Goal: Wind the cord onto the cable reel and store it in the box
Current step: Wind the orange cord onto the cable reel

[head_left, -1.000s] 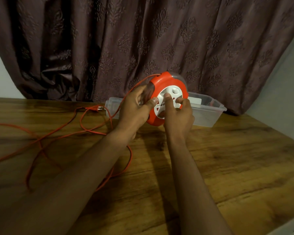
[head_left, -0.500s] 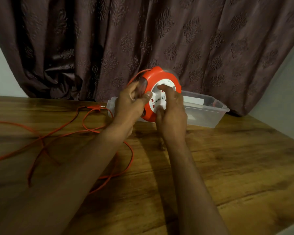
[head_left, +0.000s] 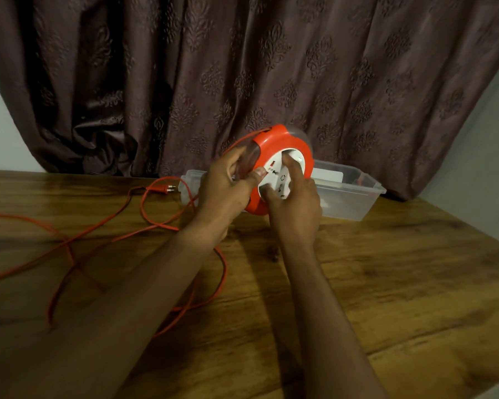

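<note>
No writing here can be read. The white face of the reel (head_left: 281,180) has small marks and a little ring sign, too small and blurred to make out. A white card in the box (head_left: 355,203) shows no letters I can tell.

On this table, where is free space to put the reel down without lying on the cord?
The bare wood right of the right hand, in front of the clear box, is free. Left of the left hand it is crowded: the orange cord loops there, with its plug near the box.
</note>
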